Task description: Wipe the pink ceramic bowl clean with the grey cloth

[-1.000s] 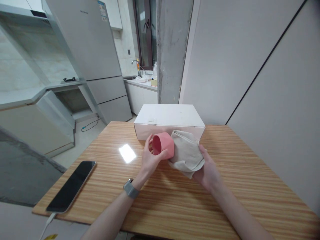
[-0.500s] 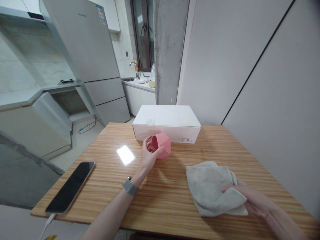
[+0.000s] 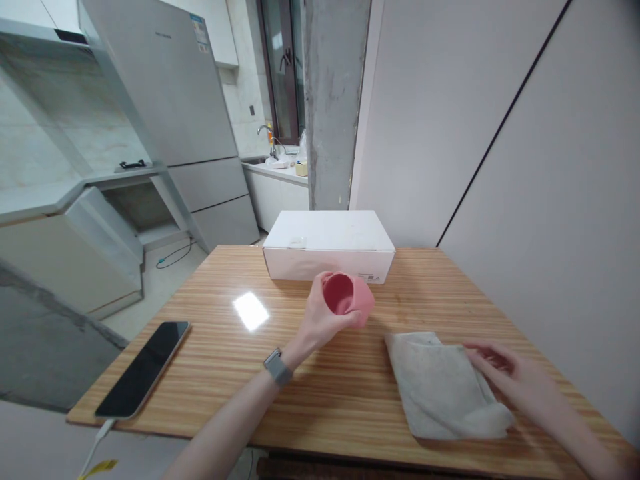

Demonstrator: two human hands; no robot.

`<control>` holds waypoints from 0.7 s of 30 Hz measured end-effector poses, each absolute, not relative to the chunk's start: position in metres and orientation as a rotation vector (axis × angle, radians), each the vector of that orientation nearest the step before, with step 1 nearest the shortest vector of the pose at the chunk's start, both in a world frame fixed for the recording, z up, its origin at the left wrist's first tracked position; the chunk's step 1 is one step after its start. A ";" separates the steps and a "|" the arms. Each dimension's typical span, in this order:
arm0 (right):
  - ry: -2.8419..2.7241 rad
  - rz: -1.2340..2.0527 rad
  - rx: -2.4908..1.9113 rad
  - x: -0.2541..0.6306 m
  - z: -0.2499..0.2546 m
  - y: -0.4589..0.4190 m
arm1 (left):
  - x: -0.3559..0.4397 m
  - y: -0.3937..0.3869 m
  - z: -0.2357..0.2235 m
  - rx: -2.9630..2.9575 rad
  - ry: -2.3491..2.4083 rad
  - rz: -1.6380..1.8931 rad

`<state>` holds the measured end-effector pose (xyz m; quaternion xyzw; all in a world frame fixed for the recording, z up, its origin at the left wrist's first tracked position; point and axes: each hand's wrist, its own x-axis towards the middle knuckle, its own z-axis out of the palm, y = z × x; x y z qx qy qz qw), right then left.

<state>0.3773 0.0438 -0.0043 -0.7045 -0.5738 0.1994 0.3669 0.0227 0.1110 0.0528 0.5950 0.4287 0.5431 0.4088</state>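
My left hand [image 3: 325, 313] is wrapped round a pink cup [image 3: 364, 303] with angular sides. The cup is held up over the middle of the table, tilted on its side, and its round opening faces me and a little left. A grey cloth [image 3: 440, 387] spreads loosely near the table's front right. At its upper right corner is my right hand [image 3: 500, 373], with thumb and forefinger closed at the cloth's edge. That hand is somewhat blurred, and its other fingers are curled.
A white box [image 3: 327, 263] stands at the back of the wood-grain table [image 3: 210, 360], just behind the cup. A black phone [image 3: 145, 370] with a white charging cable [image 3: 97, 443] lies at the left edge. A pale wall [image 3: 550, 220] rises along the right.
My left hand has carried the cup to the right and turned its opening more toward me. The cloth has shifted slightly right and spread flatter, and my right hand has drawn back to its edge.
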 end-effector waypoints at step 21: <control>-1.249 0.793 -1.627 0.353 0.007 0.028 | 0.146 0.133 0.036 2.047 1.190 1.035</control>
